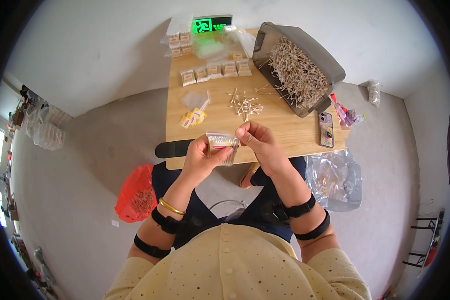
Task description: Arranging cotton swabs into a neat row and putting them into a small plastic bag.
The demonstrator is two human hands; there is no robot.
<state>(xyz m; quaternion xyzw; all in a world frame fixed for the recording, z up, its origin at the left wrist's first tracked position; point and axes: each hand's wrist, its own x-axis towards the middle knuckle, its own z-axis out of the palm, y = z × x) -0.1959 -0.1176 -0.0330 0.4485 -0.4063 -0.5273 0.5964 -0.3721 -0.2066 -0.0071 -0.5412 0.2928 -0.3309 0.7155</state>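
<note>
My left hand [201, 159] is closed round a small clear bag of cotton swabs [220, 141], held upright over the table's front edge. A card with yellow and red print shows through its front. Against the bag's upper right corner, my right hand [257, 141] has thumb and fingers pinched together. Whether they grip the bag's edge or a swab I cannot make out. Beyond my hands lies a loose pile of cotton swabs [245, 104]. To its left are several yellow printed cards [193, 118] and an empty clear bag [195, 100].
Filled swab bags [214, 70] stand in a row farther back on the wooden table [285, 131]. A grey bin [330, 65] lies tipped at the right, full of swabs. A phone [326, 129] rests at the right edge. Red [134, 195] and clear [337, 180] plastic bags flank my legs.
</note>
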